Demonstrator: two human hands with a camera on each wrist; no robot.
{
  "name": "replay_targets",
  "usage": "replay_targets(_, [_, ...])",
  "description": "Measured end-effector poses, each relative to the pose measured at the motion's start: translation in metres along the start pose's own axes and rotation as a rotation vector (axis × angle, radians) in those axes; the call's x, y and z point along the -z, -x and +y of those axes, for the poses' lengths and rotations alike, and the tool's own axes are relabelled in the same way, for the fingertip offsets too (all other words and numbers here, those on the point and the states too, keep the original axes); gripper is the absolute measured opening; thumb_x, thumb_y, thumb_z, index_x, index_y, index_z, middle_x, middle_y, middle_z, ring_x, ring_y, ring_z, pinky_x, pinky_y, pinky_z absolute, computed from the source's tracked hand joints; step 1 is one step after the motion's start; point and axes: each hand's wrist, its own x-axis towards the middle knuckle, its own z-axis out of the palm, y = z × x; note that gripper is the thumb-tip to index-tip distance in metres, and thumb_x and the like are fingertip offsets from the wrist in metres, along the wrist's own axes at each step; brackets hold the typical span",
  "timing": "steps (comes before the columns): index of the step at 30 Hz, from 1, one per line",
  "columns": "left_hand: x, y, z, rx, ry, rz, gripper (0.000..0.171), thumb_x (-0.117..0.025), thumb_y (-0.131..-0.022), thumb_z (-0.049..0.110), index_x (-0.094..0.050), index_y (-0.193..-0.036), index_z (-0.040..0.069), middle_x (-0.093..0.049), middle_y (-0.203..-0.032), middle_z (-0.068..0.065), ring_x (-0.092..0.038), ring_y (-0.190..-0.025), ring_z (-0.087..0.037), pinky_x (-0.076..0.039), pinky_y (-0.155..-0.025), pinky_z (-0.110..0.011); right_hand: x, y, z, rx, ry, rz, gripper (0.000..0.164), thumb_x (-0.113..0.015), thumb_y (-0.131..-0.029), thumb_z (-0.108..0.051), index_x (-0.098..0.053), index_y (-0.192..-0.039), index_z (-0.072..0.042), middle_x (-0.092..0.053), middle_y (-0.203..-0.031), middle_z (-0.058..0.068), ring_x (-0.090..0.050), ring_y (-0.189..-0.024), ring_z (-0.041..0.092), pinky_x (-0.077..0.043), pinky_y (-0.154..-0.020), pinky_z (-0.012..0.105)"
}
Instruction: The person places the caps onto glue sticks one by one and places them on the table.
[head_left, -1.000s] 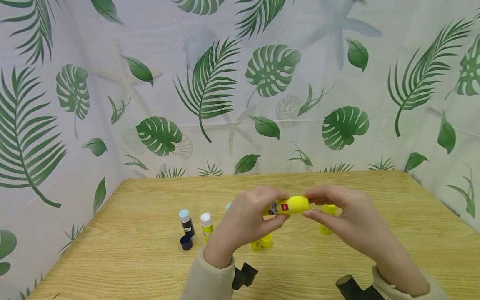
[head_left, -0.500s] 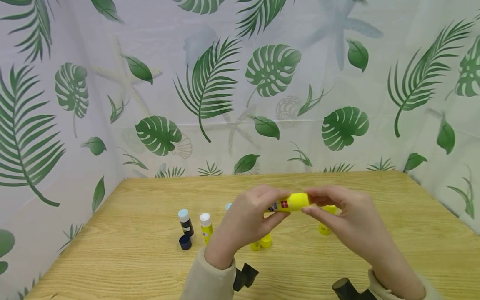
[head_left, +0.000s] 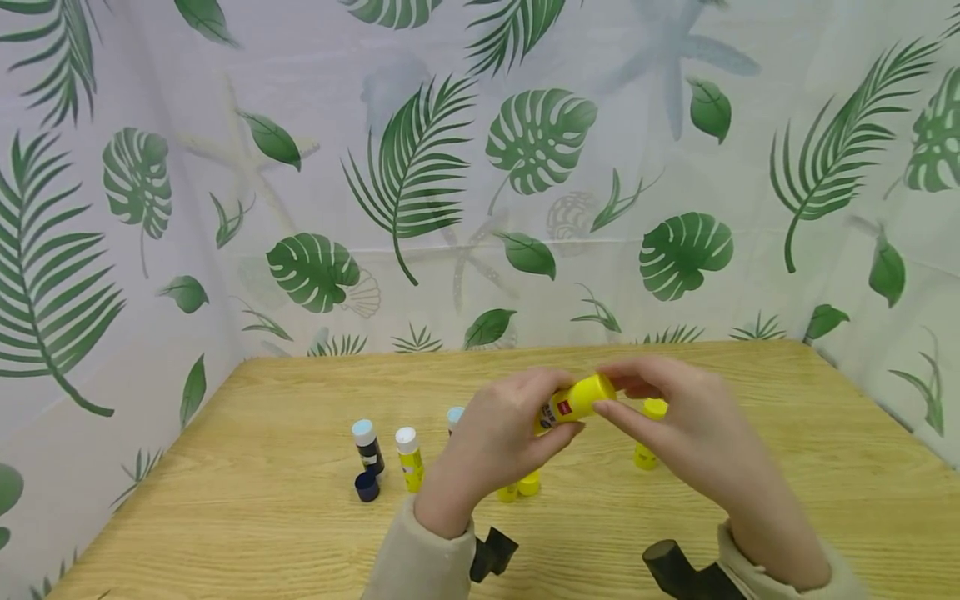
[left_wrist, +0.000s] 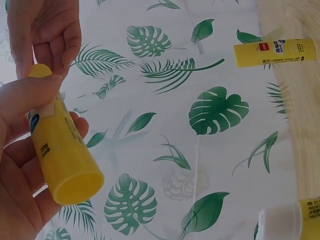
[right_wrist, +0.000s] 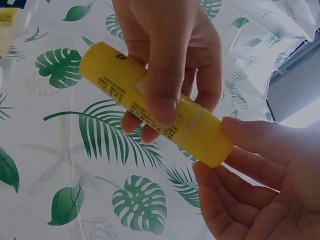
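A yellow glue stick [head_left: 555,410] is held up over the table, tilted with its capped end higher. My left hand [head_left: 491,433] grips its body, thumb on one side and fingers on the other. My right hand [head_left: 693,417] pinches the yellow cap [head_left: 596,392] at the upper end between thumb and fingers. In the right wrist view, the cap [right_wrist: 207,140] sits against the body with a pale ring between. The left wrist view shows the hollow-looking bottom end [left_wrist: 77,187]. Fingers cover part of the label.
Behind my right hand stands another yellow glue stick [head_left: 645,455]. Left of my hands are a dark glue stick [head_left: 368,450], a dark blue cap [head_left: 367,487] and a white-topped yellow glue stick [head_left: 409,462]. A yellow cap [head_left: 529,483] lies below my left hand, beside a partly hidden yellow tube [head_left: 507,492].
The glue stick has tipped from nearly level to slanted, its capped end rising. My right hand has shifted slightly left and up with the cap; my left hand keeps its hold.
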Motion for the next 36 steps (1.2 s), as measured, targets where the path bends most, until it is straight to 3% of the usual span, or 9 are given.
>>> replay_targets(11, [-0.004,0.001,-0.003,0.009,-0.016,0.033,0.035,-0.071,-0.074,0.016,-0.055,-0.102,0.004,-0.058,-0.086,-0.001,-0.052,-0.066,-0.007,-0.041,-0.059,-0.012,-0.006,-0.005,0.000,-0.033,-0.045,-0.029,0.026,-0.070,-0.076,-0.013,-0.061,-0.098,-0.002,-0.063,-0.091,0.005,-0.059,-0.076,0.015,-0.049,-0.067,0.030])
replay_targets(18, [-0.004,0.001,-0.004,0.043,0.009,-0.003,0.038,-0.073,-0.073,0.018,-0.054,-0.104,0.005,-0.056,-0.085,0.000,-0.051,-0.067,-0.007,-0.040,-0.059,-0.011,-0.012,-0.006,0.003,-0.055,-0.047,-0.045,0.023,-0.069,-0.077,-0.014,-0.062,-0.096,-0.003,-0.064,-0.089,0.004,-0.060,-0.073,0.012,-0.049,-0.066,0.031])
replay_targets(25, [0.000,0.002,-0.007,0.127,0.010,-0.113,0.033,-0.071,-0.075,0.022,-0.056,-0.101,0.009,-0.059,-0.091,0.002,-0.055,-0.079,-0.008,-0.042,-0.067,-0.014,-0.014,-0.006,0.009,-0.045,-0.005,-0.044,0.023,-0.069,-0.076,-0.008,-0.062,-0.096,0.000,-0.064,-0.090,0.008,-0.060,-0.075,0.018,-0.049,-0.066,0.034])
replay_targets(36, [0.005,0.008,-0.012,0.305,-0.159,-0.368,0.034,-0.072,-0.074,0.025,-0.058,-0.101,0.011,-0.060,-0.096,0.002,-0.055,-0.080,-0.009,-0.044,-0.066,-0.019,-0.023,-0.008,0.025,-0.111,0.043,-0.094,0.026,-0.068,-0.075,-0.003,-0.061,-0.100,0.003,-0.062,-0.092,0.011,-0.057,-0.080,0.023,-0.048,-0.071,0.037])
